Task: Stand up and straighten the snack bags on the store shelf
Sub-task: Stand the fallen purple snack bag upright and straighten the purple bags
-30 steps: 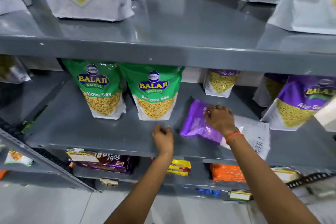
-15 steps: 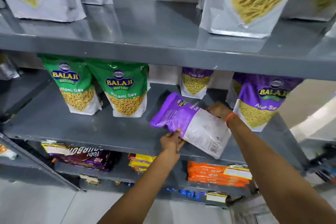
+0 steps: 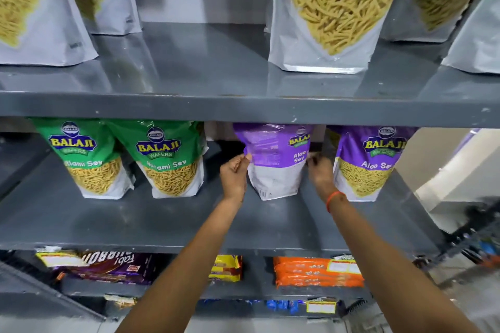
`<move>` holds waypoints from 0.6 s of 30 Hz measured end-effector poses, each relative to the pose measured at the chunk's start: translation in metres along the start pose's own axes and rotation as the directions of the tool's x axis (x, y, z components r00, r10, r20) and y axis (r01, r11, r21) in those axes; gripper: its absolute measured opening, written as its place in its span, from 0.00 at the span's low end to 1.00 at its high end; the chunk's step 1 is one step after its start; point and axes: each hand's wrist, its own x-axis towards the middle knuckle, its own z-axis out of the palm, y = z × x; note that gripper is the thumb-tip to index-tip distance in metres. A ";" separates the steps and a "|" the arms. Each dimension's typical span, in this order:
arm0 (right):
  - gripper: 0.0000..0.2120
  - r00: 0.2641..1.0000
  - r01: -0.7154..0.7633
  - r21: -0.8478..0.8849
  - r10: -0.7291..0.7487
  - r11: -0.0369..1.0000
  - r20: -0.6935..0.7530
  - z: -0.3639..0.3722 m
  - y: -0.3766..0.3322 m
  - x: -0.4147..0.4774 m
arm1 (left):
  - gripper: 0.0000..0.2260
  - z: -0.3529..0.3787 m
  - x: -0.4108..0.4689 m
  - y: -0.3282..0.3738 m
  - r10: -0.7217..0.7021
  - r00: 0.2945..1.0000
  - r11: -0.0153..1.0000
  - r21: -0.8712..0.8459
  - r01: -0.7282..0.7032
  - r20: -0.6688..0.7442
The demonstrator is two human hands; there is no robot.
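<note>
While the left hand [image 3: 234, 178] pinches the left edge of the purple Aloo Sev bag [image 3: 276, 162] between thumb and fingers [image 3: 240, 161], the right hand [image 3: 320, 174] closes its fingers on the bag's right edge, so both hands hold the one pouch. An orange band [image 3: 332, 199] circles the right wrist. The held bag stands upright on the middle shelf [image 3: 135, 222], its back panel turned partly outward: purple above, white printed area below, base touching the shelf. Just beside it on the right stands another purple Aloo Sev bag [image 3: 370, 162], front facing out, thin yellow sev showing through its clear window. To the left, apart from the held pouch, two green Ratlami Sev bags [image 3: 121, 157] stand side by side and touching, each with a window full of the same yellow strands. On the upper shelf [image 3: 216, 105] stand large white pouches [image 3: 327, 8] with clear fronts packed with thicker yellow sev sticks. Below, the lower shelf [image 3: 257, 288] carries a dark biscuit pack [image 3: 108, 267] lying flat, a yellow pack [image 3: 225, 267] and an orange biscuit pack [image 3: 316, 273].
</note>
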 end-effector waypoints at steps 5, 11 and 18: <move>0.10 0.997 -0.032 0.116 0.023 0.993 0.080 0.006 0.026 -0.007 | 0.09 -0.002 -0.028 -0.039 0.029 0.999 0.976 0.215 -0.025 -0.016; 0.10 0.995 0.095 0.211 -0.100 0.973 0.014 0.011 0.038 -0.050 | 0.29 0.005 -0.051 -0.067 0.018 0.971 0.891 0.436 -0.125 0.240; 0.19 0.982 0.093 0.288 -0.040 0.953 -0.183 0.024 0.043 -0.105 | 0.34 0.007 -0.033 -0.062 -0.059 0.970 0.930 0.366 -0.032 0.236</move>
